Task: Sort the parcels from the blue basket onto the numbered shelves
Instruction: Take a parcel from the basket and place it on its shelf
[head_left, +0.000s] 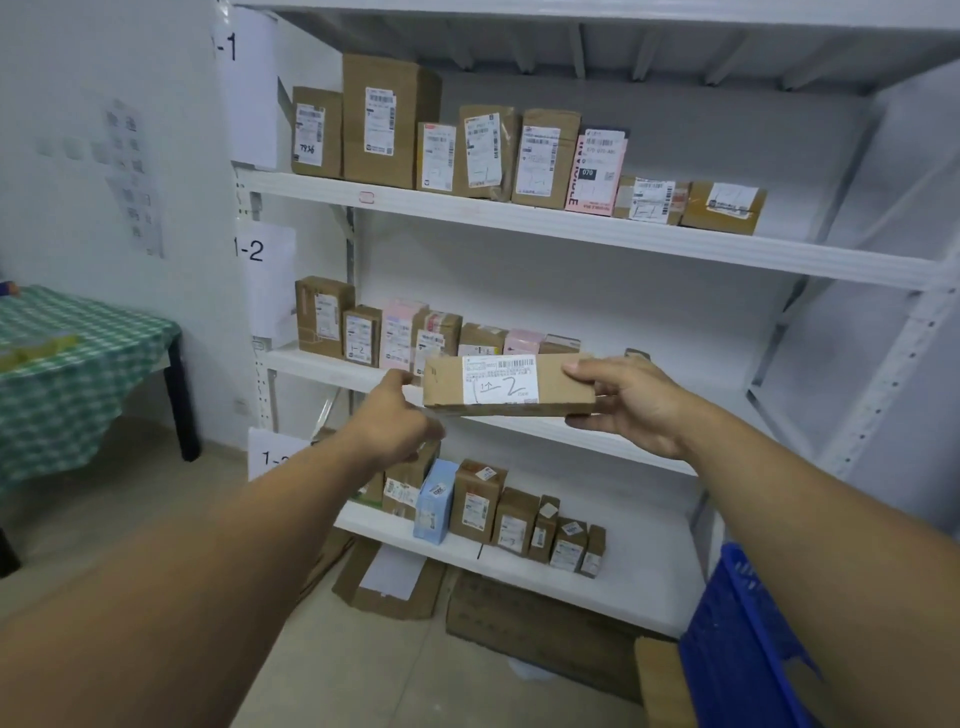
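Horizontally, flat oblong cardboard parcel (506, 387), pinched by right hand (631, 410)

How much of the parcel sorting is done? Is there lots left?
Lots are done: three shelves hold rows of parcels. In hand: the right hand grips a long parcel marked 1-2, left hand at its other end, in front of shelf 1-2. Left: setting it down. What remains in the blue basket is hidden.

The left forearm (234, 545) covers the last digit of the lowest shelf sign (267, 457); the blue basket (727, 634) is cut off at the bottom edge; fine print on the parcel (561, 395) is unreadable
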